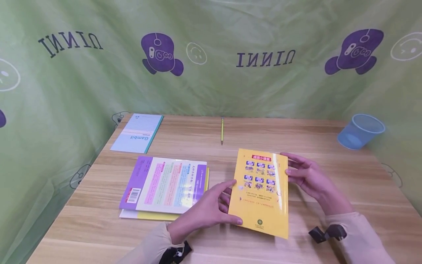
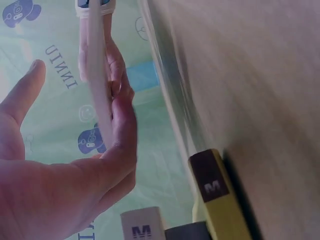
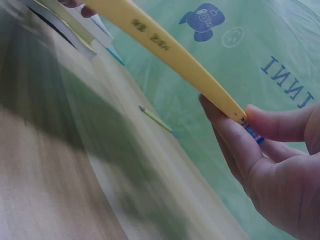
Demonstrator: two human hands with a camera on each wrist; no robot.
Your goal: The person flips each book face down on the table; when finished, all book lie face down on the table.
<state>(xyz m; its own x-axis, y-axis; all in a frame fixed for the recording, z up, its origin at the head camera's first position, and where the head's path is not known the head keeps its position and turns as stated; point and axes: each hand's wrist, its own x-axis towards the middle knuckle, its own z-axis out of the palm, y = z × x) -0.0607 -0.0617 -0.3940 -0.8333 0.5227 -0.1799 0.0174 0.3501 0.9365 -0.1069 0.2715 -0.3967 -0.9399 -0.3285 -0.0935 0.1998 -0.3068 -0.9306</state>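
A yellow book point(image 1: 258, 198) with Chinese print and small pictured covers is held tilted above the table. My right hand point(image 1: 308, 176) pinches its right edge, thumb on the cover and fingers underneath, as the right wrist view also shows. At the opposite side is my left hand point(image 1: 214, 207), its fingers against the edge and underside. In the left wrist view, the thumb point(image 2: 31, 87) stands away from the book, which appears edge-on there. Left of the hands, a purple-and-white book point(image 1: 174, 183) lies on a yellow-edged book point(image 1: 155, 215).
A pale blue Gambit notebook point(image 1: 133, 132) lies at the table's back left. Near the back middle is a yellow-green pencil point(image 1: 222, 131). A blue mesh cup point(image 1: 357, 132) stands at the back right. Green printed cloth point(image 1: 211, 91) hangs around the wooden table point(image 1: 191, 135).
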